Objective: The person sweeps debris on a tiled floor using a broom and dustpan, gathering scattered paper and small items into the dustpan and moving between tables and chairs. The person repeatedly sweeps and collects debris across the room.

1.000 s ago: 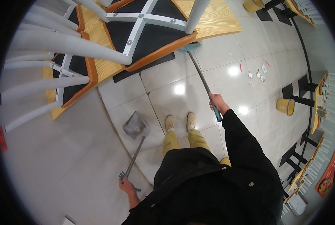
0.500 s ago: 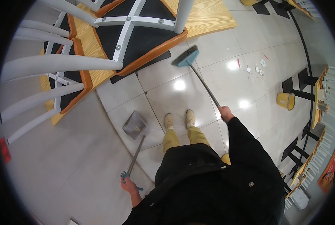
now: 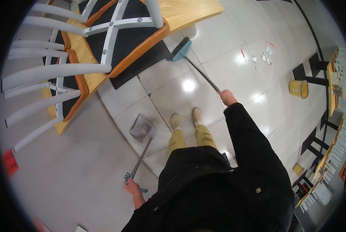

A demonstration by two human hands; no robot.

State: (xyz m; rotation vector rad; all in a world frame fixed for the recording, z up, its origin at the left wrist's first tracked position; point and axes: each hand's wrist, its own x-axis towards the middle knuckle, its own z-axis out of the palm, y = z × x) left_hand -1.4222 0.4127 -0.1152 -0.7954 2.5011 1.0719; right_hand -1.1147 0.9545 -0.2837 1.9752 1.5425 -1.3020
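Note:
My right hand is closed round the grey pole of a broom. Its blue head with dark bristles lies on the tiles beside the table's black base. Down at the left, my left hand grips the upper end of a long-handled dustpan, near its teal comb-like end piece. The grey pan rests on the floor left of my shoes, with some debris inside. Bits of white litter and a red strip lie scattered on the tiles to the right of the broom.
At the upper left a wooden table carries upturned white chairs with legs sticking out. Its black base plate sits on the floor. Along the right stand a yellow bin, more tables and chairs, and another yellow bin.
The broom head has moved left, nearer the table's base, and my right hand has moved up and left with it. The view has shifted; my left hand and the dustpan stay nearly in place.

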